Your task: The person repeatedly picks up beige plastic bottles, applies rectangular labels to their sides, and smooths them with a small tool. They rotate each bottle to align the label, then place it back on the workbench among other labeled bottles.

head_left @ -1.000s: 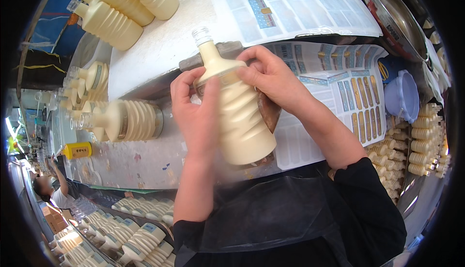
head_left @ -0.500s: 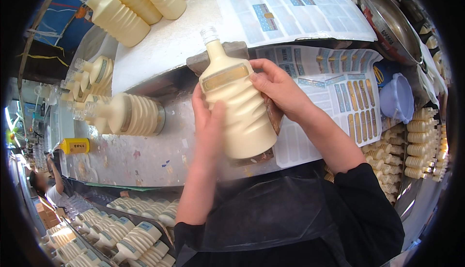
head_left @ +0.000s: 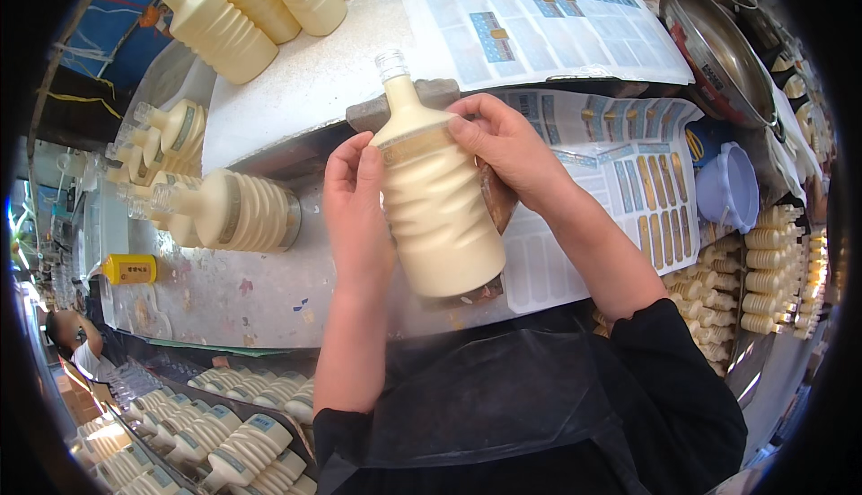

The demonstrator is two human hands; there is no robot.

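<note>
A cream bottle with wavy ridges and a clear threaded neck lies tilted in front of me, its upper part against a grey block. A gold label strip crosses its shoulder. My right hand holds the bottle's right shoulder, thumb on the label's right end and fingers partly hidden behind. On the other side, my left hand is closed, thumb and fingertips together beside the label's left end. Whether they pinch the label's edge I cannot tell.
Label sheets lie right of the bottle, another sheet on the raised white board. More cream bottles stand left and far left. A yellow container, lilac bucket and metal pan flank the work. Bottles fill racks below. Another person is far left.
My left hand has moved up and left, from the bottle's front to the label's left end. My right hand still holds the right shoulder. The bottle lies nearly unchanged.
</note>
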